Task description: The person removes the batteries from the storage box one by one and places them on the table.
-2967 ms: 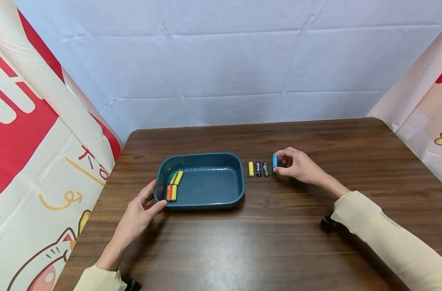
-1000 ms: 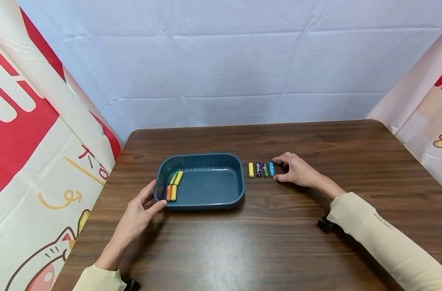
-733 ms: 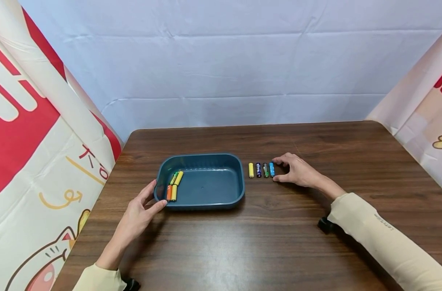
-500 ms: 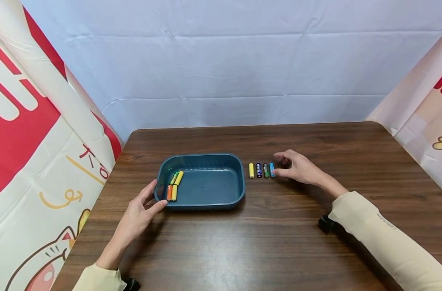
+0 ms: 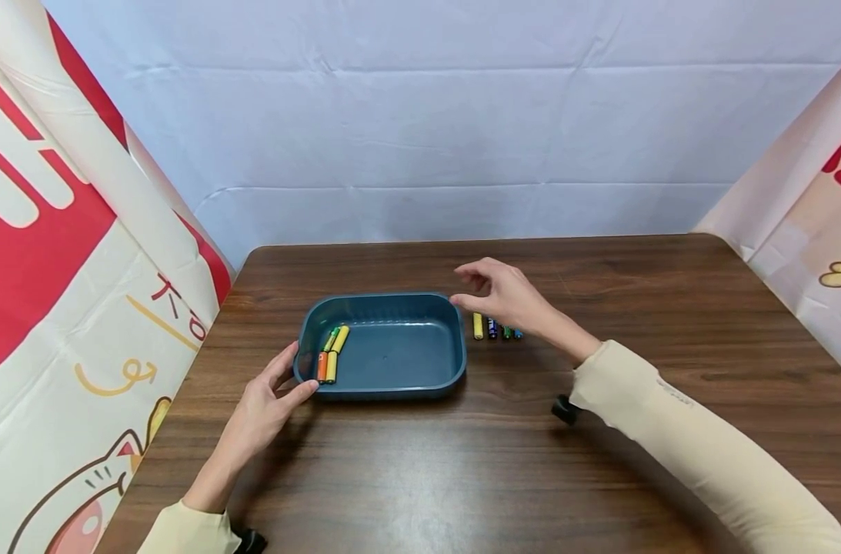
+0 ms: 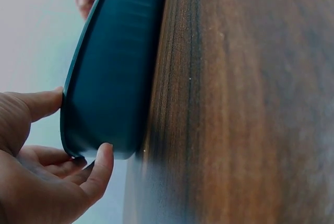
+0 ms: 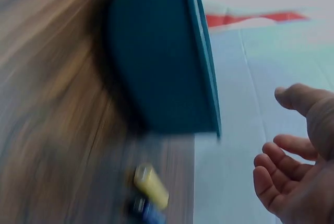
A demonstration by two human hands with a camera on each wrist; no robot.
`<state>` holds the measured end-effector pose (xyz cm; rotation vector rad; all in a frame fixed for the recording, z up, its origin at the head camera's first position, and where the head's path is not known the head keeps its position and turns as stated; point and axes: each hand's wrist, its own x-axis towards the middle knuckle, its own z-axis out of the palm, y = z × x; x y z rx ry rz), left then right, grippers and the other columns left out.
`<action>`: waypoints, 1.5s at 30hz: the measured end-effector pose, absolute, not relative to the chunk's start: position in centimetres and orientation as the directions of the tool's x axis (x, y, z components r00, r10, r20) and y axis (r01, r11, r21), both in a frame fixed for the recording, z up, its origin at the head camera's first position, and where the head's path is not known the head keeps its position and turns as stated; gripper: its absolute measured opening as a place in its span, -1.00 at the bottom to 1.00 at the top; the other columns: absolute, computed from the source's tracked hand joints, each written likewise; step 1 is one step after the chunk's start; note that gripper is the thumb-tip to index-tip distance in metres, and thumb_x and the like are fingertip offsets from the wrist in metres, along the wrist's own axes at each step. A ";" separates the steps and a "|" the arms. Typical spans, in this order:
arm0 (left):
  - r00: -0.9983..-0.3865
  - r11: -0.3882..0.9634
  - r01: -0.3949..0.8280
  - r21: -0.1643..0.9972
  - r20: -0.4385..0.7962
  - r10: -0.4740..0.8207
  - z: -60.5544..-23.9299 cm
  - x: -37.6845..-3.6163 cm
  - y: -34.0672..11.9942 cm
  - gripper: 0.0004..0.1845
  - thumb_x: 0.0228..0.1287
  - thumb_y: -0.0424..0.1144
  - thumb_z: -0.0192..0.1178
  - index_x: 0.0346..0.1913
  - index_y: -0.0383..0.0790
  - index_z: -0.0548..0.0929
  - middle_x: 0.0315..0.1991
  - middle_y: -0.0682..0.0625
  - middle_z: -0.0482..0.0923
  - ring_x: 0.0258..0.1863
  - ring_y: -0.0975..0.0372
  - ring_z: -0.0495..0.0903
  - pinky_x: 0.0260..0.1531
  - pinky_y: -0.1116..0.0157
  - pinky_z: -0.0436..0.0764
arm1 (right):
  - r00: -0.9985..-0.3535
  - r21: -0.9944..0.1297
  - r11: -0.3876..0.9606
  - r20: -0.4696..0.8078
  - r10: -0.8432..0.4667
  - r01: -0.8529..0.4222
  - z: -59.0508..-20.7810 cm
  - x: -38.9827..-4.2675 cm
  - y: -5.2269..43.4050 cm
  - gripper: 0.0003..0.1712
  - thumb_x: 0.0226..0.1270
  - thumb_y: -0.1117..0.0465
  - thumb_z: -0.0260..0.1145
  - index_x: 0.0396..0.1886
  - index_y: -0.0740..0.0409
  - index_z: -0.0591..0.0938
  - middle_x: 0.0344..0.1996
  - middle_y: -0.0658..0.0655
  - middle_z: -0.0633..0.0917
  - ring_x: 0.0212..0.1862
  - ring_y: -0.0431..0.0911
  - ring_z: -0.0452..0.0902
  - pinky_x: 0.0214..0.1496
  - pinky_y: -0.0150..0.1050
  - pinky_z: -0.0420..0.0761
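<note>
Tray [image 5: 392, 385] sits on the surface [image 5: 531, 462], left hand [image 5: 264, 404] gripping its corner; right hand [image 5: 503, 292], grip open and empty, hovers above the batteries [image 5: 492, 328].

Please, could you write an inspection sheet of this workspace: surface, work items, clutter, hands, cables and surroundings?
Surface: dark wooden table, bare wood in front of the person.
Work items: teal tray holding four batteries at its left end; a row of four batteries on the table right of the tray, starting with a yellow battery.
Clutter: nothing seen.
Hands: left hand grips the tray's left rim, thumb on top; right hand hovers empty over the row, fingers relaxed, by the tray's right rim.
Cables: nothing seen.
Surroundings: pale cloth backdrop; printed red and cream sheets at both sides.
</note>
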<state>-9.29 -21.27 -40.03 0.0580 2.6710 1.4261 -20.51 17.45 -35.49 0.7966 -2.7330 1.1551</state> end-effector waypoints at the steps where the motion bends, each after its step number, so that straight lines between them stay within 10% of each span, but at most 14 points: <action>1: -0.993 0.555 -0.020 0.832 -0.082 0.087 -40.0 -9.2 -21.3 -0.14 0.46 -0.19 0.32 0.64 -0.32 0.08 0.59 -0.30 0.11 0.44 -0.19 0.35 0.29 0.01 0.46 | -0.861 -0.656 0.574 0.258 -0.439 -0.490 -35.3 -20.5 16.5 -0.42 0.35 0.11 0.51 0.27 0.28 0.62 0.00 0.22 0.65 -0.03 0.06 0.59 0.02 0.00 0.64; 32: -0.992 0.544 -0.013 0.839 -0.079 0.097 -39.8 -9.2 -21.3 -0.16 0.48 -0.19 0.31 0.64 -0.28 0.10 0.56 -0.32 0.18 0.40 -0.21 0.41 0.27 -0.03 0.48 | -0.900 -0.640 0.702 -0.036 -0.435 -0.314 -38.2 -20.4 -0.4 -0.48 0.41 0.08 0.46 0.23 0.29 0.66 0.00 0.19 0.73 -0.27 -0.12 0.61 -0.25 -0.29 0.66; 45: -0.992 0.530 -0.006 0.848 -0.071 0.102 -40.0 -9.1 -21.4 -0.16 0.48 -0.21 0.30 0.64 -0.30 0.10 0.57 -0.32 0.16 0.41 -0.21 0.39 0.29 -0.03 0.47 | -0.925 -0.628 0.745 -0.100 -0.366 -0.227 -39.6 -20.0 -2.2 -0.71 0.35 0.09 0.50 -0.10 0.20 0.74 -0.32 0.06 0.70 -0.43 -0.15 0.53 -0.41 -0.32 0.55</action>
